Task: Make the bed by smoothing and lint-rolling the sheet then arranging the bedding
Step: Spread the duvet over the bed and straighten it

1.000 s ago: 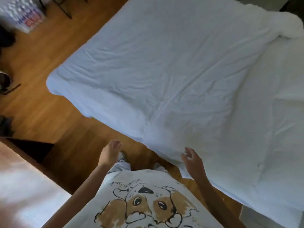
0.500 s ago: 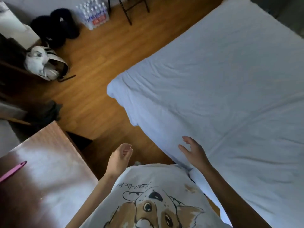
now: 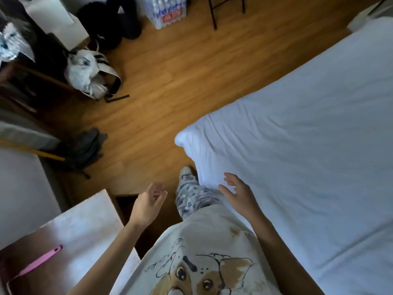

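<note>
Wooden plank floor borders the bed's wrinkled white sheet; a pink lint roller lies on the pale surface; left hand and right hand hover loose-fingered, holding nothing

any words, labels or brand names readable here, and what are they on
None reads clearly.
Cursive line above the dog print on the T-shirt: upside down to the camera, too blurred to read.
Red label on the pack of water bottles: white marks, too small to read.
Pink lint roller handle: no text visible.
</note>
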Demonstrator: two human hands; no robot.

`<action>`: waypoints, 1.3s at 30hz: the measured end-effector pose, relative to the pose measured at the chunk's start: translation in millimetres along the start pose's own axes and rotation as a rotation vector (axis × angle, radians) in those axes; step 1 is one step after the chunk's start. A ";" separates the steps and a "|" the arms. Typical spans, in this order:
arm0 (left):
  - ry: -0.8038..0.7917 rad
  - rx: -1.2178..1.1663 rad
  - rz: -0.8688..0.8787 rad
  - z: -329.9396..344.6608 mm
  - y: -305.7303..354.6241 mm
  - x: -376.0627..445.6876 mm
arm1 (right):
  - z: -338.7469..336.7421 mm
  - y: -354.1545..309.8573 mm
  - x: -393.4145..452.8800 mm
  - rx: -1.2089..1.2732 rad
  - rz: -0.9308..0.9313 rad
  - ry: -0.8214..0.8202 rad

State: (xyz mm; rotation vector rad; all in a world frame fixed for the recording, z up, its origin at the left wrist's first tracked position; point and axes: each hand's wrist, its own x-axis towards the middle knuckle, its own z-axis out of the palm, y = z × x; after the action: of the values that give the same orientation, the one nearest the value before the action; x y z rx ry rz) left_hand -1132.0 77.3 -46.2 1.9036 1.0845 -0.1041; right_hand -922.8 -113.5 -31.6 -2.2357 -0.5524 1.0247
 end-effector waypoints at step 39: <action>-0.593 0.319 0.455 -152.8 462.8 778.8 | -218.3 -274.8 556.1 0.565 0.509 0.639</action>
State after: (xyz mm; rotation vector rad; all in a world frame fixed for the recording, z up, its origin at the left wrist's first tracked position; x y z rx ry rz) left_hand -376.5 599.1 -12.2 2.1534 0.2369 -0.5692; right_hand -443.1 336.3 -25.9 -2.0351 0.5428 0.5215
